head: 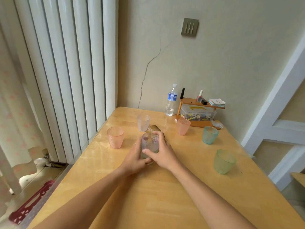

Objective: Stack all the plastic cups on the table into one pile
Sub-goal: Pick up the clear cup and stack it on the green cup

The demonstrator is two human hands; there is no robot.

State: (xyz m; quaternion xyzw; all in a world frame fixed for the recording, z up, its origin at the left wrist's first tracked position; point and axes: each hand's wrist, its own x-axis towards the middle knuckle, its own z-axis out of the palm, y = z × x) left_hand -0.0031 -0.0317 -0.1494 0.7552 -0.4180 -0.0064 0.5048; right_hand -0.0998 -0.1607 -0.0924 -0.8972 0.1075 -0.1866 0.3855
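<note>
At the middle of the wooden table (165, 195) both my hands hold a short stack of cups (149, 143), a clear dimpled cup sitting in a pale one below. My left hand (135, 160) wraps the lower cup and my right hand (162, 152) grips the upper one. Just behind the stack stands an amber cup (153, 128), partly hidden. Loose cups stand around: a pink cup (115, 137) at left, a clear cup (143, 122) behind, another pink cup (183, 126), a teal cup (210, 135), and a green cup (224, 161) at right.
At the table's back right stand a water bottle (171, 101) and a small wooden shelf (200, 111) with bottles, cards and a clear box. A radiator (66, 80) runs along the left edge. A red basket (31, 202) lies on the floor.
</note>
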